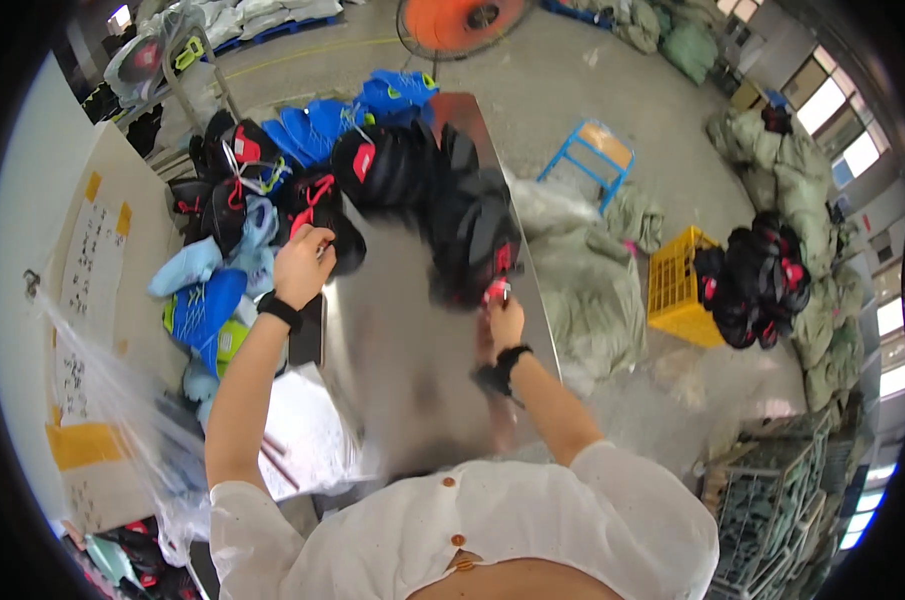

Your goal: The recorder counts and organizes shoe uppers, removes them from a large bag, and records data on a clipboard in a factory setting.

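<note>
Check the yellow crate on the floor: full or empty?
Full. The yellow crate is heaped above its rim with black shoes with red trim, some spilling over its far side.

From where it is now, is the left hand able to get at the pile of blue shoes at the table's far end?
Probably yes: the left hand rests on black shoes, and the blue shoes lie just beyond with nothing over them.

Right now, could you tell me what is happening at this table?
A person in a white top stands at a shiny metal table piled with shoes. The left hand rests on a black shoe with red laces in the heap. The right hand grips the red-trimmed end of a black shoe, blurred by motion. Blue shoes lie at the far end, and a yellow crate of black shoes sits on the floor.
</note>
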A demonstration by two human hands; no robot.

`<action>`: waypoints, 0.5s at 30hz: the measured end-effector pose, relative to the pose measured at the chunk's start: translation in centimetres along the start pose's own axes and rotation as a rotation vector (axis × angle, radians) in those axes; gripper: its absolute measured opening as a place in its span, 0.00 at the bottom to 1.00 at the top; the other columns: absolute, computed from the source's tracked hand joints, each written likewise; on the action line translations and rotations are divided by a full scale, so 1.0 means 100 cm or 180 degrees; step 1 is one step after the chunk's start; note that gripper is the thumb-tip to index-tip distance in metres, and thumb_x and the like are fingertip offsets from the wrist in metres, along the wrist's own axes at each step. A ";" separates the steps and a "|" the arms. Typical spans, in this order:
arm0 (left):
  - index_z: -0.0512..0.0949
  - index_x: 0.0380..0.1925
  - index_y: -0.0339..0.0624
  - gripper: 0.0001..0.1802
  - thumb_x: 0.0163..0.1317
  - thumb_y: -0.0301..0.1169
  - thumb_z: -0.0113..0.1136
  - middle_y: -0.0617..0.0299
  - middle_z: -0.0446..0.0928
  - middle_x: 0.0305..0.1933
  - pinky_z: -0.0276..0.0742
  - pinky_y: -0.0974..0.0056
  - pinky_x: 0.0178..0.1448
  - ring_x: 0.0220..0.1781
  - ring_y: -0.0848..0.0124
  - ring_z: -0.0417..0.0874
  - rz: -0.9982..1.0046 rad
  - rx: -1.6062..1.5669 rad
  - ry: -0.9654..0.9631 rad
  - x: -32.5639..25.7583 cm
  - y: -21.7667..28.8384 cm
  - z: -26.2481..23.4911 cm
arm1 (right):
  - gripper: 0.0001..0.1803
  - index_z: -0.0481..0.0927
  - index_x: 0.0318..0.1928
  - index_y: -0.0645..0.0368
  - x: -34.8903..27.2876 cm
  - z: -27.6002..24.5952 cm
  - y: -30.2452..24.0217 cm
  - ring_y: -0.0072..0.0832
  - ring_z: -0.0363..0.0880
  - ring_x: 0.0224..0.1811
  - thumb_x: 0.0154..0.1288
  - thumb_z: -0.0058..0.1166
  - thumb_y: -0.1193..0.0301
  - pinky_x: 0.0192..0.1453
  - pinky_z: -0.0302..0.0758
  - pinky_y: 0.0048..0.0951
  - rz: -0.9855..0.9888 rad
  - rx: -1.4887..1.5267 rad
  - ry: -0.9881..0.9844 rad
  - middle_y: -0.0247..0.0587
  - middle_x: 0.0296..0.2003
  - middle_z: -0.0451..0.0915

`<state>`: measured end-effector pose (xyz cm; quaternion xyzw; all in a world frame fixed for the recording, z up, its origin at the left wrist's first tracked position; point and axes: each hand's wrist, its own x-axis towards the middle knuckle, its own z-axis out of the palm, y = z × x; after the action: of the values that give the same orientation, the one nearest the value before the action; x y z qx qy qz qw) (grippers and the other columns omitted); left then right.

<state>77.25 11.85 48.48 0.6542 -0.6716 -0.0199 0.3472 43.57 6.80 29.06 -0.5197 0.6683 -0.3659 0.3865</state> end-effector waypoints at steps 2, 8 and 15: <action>0.75 0.33 0.45 0.10 0.49 0.31 0.57 0.60 0.73 0.37 0.74 0.57 0.36 0.34 0.57 0.78 -0.0129 0.0430 -0.0116 0.040 -0.025 0.032 | 0.15 0.76 0.34 0.65 0.004 0.001 0.015 0.51 0.75 0.37 0.57 0.53 0.63 0.38 0.70 0.42 -0.0280 -0.0112 0.0117 0.57 0.29 0.77; 0.61 0.56 0.47 0.28 0.52 0.26 0.49 0.57 0.55 0.64 0.76 0.54 0.40 0.40 0.53 0.79 -0.0745 0.1144 -0.0680 0.151 -0.107 0.099 | 0.07 0.72 0.31 0.58 -0.011 -0.009 0.002 0.47 0.75 0.31 0.57 0.50 0.67 0.33 0.71 0.41 -0.0927 -0.1511 0.0385 0.47 0.28 0.76; 0.75 0.38 0.41 0.15 0.60 0.32 0.38 0.48 0.79 0.33 0.76 0.53 0.39 0.35 0.54 0.81 -0.0919 0.1647 -0.1071 0.210 -0.127 0.174 | 0.06 0.73 0.32 0.56 -0.003 -0.011 0.002 0.45 0.76 0.31 0.51 0.53 0.72 0.32 0.71 0.39 -0.0977 -0.1540 0.0127 0.44 0.28 0.77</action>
<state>81.71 -16.14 38.38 0.7965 -0.6027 -0.0054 0.0476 42.57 7.21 29.41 -0.6845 0.6572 -0.2603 0.1781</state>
